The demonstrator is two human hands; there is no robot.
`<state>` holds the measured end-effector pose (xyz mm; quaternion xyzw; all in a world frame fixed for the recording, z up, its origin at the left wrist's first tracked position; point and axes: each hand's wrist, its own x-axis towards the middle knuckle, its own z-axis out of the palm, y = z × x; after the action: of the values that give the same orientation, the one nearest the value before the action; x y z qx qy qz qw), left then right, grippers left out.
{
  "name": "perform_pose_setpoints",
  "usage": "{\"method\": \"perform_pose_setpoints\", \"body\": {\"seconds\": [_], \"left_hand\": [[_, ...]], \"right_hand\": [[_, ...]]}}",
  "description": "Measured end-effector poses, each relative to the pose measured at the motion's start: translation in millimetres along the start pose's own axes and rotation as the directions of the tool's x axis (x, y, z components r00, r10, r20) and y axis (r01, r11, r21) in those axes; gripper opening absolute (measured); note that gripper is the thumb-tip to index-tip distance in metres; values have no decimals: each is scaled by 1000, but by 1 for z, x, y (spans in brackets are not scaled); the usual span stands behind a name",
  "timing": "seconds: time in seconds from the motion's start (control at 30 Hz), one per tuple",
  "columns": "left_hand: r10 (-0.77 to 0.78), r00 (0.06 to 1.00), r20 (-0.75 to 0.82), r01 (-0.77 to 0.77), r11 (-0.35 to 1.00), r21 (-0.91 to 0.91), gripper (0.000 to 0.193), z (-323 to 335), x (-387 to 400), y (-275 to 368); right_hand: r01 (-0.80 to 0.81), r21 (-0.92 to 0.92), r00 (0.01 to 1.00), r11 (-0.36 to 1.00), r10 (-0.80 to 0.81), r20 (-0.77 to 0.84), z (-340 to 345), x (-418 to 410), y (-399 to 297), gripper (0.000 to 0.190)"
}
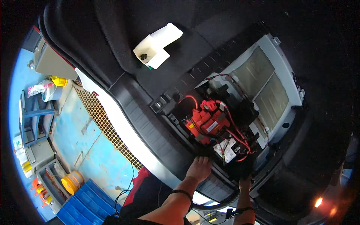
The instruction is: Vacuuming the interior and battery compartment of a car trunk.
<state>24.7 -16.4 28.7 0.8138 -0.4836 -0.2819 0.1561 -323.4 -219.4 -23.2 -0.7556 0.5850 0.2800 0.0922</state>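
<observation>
My left hand (200,168) lies on the black load-sill trim (146,121) of a car's boot, its fingers curled over the inner edge. Lower right, my right hand (245,184) reaches into the dark corner of the open floor well; its fingers are mostly hidden in shadow. In the well, between and beyond my hands, sits a unit with red plastic covers (209,121), probably on a battery. Red cables (234,128) run around it. A white label sheet (225,150) with print lies close to my left hand.
An angular white tray (157,46) with small dark parts rests on the boot carpet. A pale panel (271,84) lines the well's far side. Outside are a floor grating (112,132), a blue plastic pallet (88,202), a yellow bucket (72,182) and a blue-grey rack (36,114).
</observation>
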Motion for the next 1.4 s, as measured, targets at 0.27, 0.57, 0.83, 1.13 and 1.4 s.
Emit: {"method": "perform_pose_setpoints", "body": {"seconds": [0.27, 0.57, 0.83, 1.13, 1.4], "left_hand": [[10, 1000, -6, -10, 1000, 6, 22, 3, 0, 2], [11, 1000, -9, -9, 990, 140, 24, 8, 4, 7], [-48, 998, -27, 55, 919, 391, 26, 26, 4, 6], [0, 991, -133, 69, 855, 513, 21, 30, 2, 12], [56, 981, -188, 62, 819, 571, 15, 36, 3, 9]], "right_hand": [[29, -1, 998, 1000, -29, 47, 1, 1, 7, 90], [68, -28, 996, 997, -67, 55, 17, -3, 21, 75], [149, -22, 988, 989, -148, 38, -23, -1, -14, 88], [37, 136, 969, 990, -69, 238, -67, -3, 0, 88], [136, 159, 975, 978, -160, 151, -62, 3, 16, 80]]}}
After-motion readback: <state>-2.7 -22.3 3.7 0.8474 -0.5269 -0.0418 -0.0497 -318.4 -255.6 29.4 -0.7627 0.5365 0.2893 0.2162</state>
